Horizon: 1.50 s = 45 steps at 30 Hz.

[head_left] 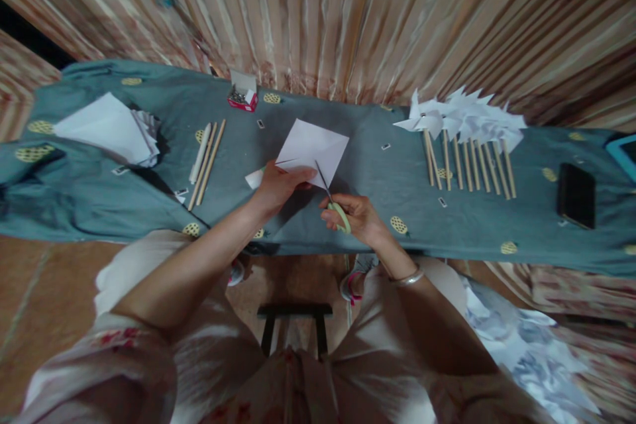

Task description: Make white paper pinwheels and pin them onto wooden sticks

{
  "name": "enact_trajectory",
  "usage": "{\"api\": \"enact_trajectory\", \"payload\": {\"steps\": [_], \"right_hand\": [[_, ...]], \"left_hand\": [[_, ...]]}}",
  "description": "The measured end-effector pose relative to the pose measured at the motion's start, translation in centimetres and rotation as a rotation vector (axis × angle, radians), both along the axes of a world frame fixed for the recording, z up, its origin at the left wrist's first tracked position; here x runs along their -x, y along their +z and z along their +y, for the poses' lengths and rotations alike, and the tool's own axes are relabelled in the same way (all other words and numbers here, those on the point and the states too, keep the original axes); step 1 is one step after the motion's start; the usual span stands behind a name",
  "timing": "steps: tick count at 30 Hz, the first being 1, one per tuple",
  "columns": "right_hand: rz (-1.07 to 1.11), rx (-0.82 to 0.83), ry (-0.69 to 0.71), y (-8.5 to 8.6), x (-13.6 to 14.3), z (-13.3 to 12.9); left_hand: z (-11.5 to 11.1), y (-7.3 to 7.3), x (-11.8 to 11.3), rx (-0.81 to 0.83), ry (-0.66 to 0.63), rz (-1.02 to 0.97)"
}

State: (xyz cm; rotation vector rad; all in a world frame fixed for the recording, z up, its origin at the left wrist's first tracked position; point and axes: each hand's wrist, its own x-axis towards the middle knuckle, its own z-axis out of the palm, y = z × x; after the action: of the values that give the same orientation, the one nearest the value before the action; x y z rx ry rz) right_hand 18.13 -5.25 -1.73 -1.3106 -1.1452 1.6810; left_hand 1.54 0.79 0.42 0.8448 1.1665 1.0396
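Observation:
A square of white paper [318,142] is held over the cloth-covered table by my left hand [281,185], its thumb on the near corner and the other fingers behind. A dark slit line runs into the sheet from the left edge. My right hand [355,215] is closed round the light green handles of a pair of scissors [340,217]. The scissor blade lies over the paper's lower right edge, pointing toward its middle. By my left hand lies a small white-and-green object [255,178], partly covered, whose kind I cannot make out.
Stacked white paper [102,126] and several sticks [211,162] lie on the left. Behind stands an open red box [243,98] of small metal pieces. On the right are finished paper pinwheels [467,120] on sticks and a black phone [576,195]. Crumpled paper [531,351] sits lower right.

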Motion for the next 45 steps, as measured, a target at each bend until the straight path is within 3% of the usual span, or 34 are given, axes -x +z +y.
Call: {"api": "enact_trajectory", "payload": {"steps": [35,45], "right_hand": [[0.062,0.067,-0.063,0.20,0.40,0.04],[0.063,0.014,-0.033,-0.17,0.21,-0.03]], "left_hand": [[-0.04,-0.28,-0.06,0.005,0.001,-0.038],[0.06,-0.45,0.12,0.003,-0.007,-0.044]]}}
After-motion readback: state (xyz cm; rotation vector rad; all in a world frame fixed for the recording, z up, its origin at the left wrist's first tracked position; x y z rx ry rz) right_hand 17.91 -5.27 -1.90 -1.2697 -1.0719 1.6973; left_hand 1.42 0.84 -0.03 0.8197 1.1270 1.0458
